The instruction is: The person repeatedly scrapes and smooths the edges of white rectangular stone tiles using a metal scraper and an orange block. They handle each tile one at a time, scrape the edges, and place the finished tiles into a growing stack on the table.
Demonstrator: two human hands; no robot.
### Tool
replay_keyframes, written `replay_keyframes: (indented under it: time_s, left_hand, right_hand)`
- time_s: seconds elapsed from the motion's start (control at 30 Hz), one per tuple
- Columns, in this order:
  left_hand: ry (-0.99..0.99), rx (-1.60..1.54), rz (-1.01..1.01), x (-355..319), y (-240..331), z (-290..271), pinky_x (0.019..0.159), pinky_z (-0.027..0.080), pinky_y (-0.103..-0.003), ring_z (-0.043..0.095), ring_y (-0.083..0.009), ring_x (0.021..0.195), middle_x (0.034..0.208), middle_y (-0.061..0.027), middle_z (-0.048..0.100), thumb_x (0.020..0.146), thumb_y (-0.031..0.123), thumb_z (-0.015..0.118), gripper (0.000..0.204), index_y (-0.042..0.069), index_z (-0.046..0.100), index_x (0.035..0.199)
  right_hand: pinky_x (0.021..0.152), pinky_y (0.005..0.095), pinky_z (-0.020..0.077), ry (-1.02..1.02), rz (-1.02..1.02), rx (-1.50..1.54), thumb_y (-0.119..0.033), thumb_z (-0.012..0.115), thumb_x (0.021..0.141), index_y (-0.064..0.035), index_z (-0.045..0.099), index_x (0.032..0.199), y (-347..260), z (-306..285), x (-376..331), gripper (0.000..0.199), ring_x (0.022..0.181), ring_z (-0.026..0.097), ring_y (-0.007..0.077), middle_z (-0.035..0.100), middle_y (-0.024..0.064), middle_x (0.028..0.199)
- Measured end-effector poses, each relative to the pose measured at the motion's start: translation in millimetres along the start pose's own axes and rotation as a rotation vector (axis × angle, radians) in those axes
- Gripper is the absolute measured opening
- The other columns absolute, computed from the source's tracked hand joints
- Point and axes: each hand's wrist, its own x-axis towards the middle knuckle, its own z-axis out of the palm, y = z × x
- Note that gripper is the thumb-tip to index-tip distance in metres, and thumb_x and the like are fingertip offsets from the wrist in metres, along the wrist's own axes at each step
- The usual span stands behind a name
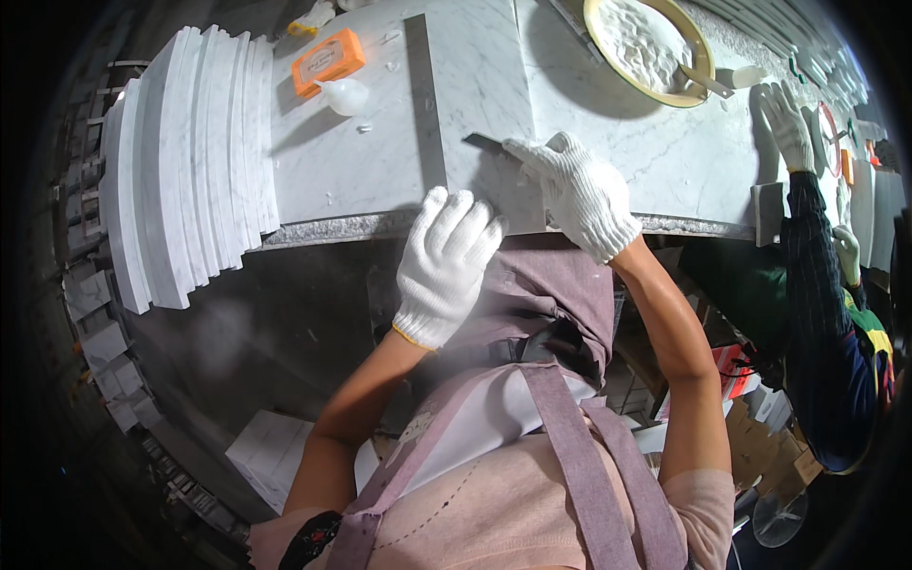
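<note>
My right hand (584, 195), in a white knit glove, is closed around a tool with a flat dark blade, which looks like a putty knife (483, 142). Its blade points left over a white, grey-veined marble tile (480, 76). At the tile's near edge is my left hand (448, 256), gloved the same way, fingers stretched out and fingertips by the tile's near left corner. Whether they press on it I cannot tell. A dark grey strip (423, 95) runs along the tile's left side.
Upright marble slabs (195, 161) stand at the left. An orange box (328, 62) and a translucent white bulb-shaped bottle (344, 96) lie on the marble worktop (366, 180). Farther right sits a yellow-rimmed bowl (701, 47) of white paste with a spatula (708, 82). A co-worker's gloved hand (787, 128) reaches in.
</note>
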Motion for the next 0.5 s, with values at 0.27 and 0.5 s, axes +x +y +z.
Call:
replay_keyframes:
  time_s: [0.27, 0.5]
  left_hand:
    - [0.016, 0.015, -0.003, -2, 0, 1, 0.118, 0.048, -0.051, 0.062, -0.0282, 0.128, 0.124, -0.0081, 0.068, 0.086, 0.012, 0.067, 0.028, 0.011, 0.076, 0.113]
    - [-0.001, 0.013, 0.002, -4, -3, 5, 0.119, 0.047, -0.051, 0.062, -0.0274, 0.129, 0.126, -0.0077, 0.067, 0.089, 0.012, 0.065, 0.029, 0.012, 0.076, 0.116]
  right_hand:
    - [0.071, 0.0379, 0.0585, -0.022, -0.02, -0.067, -0.013, 0.059, 0.101, -0.0259, 0.072, 0.139, 2, -5, 6, 0.043, 0.083, 0.072, 0.0269, 0.068, 0.0077, 0.103]
    - [0.072, 0.0381, 0.0591, -0.097, 0.076, 0.148, -0.012, 0.059, 0.1, -0.0238, 0.073, 0.137, 0, -13, 9, 0.041, 0.085, 0.073, 0.0268, 0.068, 0.0096, 0.104]
